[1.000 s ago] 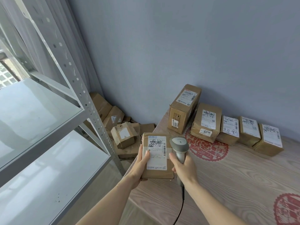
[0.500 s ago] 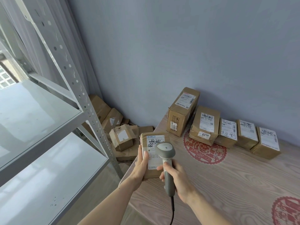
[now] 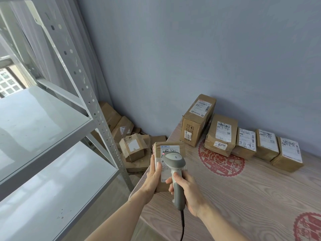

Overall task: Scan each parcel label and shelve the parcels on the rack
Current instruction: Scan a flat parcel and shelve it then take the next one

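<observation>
My left hand (image 3: 153, 178) grips the left edge of a flat brown parcel (image 3: 169, 146) with a white label, held over the table's left end. My right hand (image 3: 186, 190) grips a grey corded barcode scanner (image 3: 175, 164); its head hovers over the label and hides the middle of it. A small red spot shows on the label beside the scanner head. Several labelled brown parcels (image 3: 222, 134) stand in a row along the wall on the wooden table (image 3: 243, 197). The grey metal rack (image 3: 57, 136) stands at the left with bare shelves.
More cardboard boxes (image 3: 132, 149) lie piled on the floor in the corner between the rack and the table. Red paper-cut motifs (image 3: 221, 162) mark the tabletop. A blue-grey wall runs behind. The scanner's black cable hangs down off the table's front edge.
My right hand swung the scanner from beside the parcel's right edge to over its label, handle now lower. The parcel and my left hand stayed almost still.
</observation>
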`<state>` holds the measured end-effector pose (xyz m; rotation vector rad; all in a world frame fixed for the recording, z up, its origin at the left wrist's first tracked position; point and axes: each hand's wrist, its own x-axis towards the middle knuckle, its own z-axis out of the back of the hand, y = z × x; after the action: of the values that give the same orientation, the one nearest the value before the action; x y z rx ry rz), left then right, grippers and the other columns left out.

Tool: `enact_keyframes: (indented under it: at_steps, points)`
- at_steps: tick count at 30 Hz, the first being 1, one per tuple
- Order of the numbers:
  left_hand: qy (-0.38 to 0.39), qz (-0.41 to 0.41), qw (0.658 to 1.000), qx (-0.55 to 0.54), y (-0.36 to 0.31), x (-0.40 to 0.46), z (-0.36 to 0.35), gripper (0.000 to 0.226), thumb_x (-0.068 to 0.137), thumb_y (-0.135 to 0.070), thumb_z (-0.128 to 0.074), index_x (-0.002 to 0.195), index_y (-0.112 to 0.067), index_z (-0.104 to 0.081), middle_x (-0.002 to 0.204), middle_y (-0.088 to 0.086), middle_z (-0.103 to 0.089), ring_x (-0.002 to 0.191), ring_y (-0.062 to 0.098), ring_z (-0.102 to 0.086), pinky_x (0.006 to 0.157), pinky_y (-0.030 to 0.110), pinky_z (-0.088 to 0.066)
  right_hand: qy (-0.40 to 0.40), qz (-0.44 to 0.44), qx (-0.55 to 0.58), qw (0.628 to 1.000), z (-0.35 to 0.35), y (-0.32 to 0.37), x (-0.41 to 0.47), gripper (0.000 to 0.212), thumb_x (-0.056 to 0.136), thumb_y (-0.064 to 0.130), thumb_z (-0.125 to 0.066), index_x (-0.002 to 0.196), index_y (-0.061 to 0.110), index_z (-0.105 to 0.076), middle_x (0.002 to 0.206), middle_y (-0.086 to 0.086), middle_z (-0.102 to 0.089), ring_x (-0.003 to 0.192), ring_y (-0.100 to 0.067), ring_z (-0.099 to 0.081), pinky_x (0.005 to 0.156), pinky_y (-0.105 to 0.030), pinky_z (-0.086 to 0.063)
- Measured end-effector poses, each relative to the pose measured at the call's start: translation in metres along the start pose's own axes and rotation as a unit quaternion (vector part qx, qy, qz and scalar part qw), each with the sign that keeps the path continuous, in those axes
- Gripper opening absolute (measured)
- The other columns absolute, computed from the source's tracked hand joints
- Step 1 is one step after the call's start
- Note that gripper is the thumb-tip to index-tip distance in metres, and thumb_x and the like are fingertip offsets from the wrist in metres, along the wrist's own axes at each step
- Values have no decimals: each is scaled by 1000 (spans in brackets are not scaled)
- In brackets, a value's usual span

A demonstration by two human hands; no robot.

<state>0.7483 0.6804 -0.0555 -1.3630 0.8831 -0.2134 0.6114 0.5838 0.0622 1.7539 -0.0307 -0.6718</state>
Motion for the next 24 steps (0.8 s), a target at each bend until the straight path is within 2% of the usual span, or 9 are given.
enact_keyframes:
  at_steps: [3, 8, 11, 18, 24]
  points:
    - [-1, -12, 1000, 2, 0, 0, 0, 67, 76, -95, -42, 132, -87, -6, 167, -12, -21, 154, 28, -19, 115, 64, -34, -1, 3, 10, 1000, 0, -2, -1, 20, 104, 22, -51, 107, 5, -62, 88, -7, -72, 68, -15, -60, 65, -32, -48]
    - [4, 3, 1000, -12, 2, 1, -2, 67, 77, -93, -44, 133, -86, -9, 165, 9, -25, 149, 44, -28, 106, 67, -44, -1, 4, 30, 1000, 0, 2, 0, 22, 104, 23, -51, 101, 6, -64, 88, -7, -73, 67, -15, -60, 65, -32, -49]
    - [5, 5, 1000, -17, 2, 1, -2, 66, 78, -92, -44, 134, -85, -10, 164, 12, -25, 147, 48, -30, 101, 68, -47, 2, 3, 31, 1000, 1, 2, 0, 22, 104, 24, -51, 102, 5, -64, 87, -7, -72, 67, -14, -60, 62, -30, -49]
    - [5, -2, 1000, -22, 2, 1, -1, 68, 76, -93, -46, 133, -86, -9, 166, 4, -24, 148, 38, -32, 107, 65, -44, 4, 0, 31, 1000, 2, 1, 0, 27, 104, 23, -50, 107, -1, -62, 80, -6, -70, 65, -14, -59, 60, -27, -49]
    - [-3, 1, 998, -61, -7, -9, -1, 79, 67, -95, -54, 133, -85, -12, 157, 0, -41, 129, 29, -59, 93, 56, -58, 10, 16, 41, 999, 5, 3, 3, 25, 103, 25, -53, 114, 5, -64, 90, -9, -74, 69, -14, -61, 64, -28, -51]
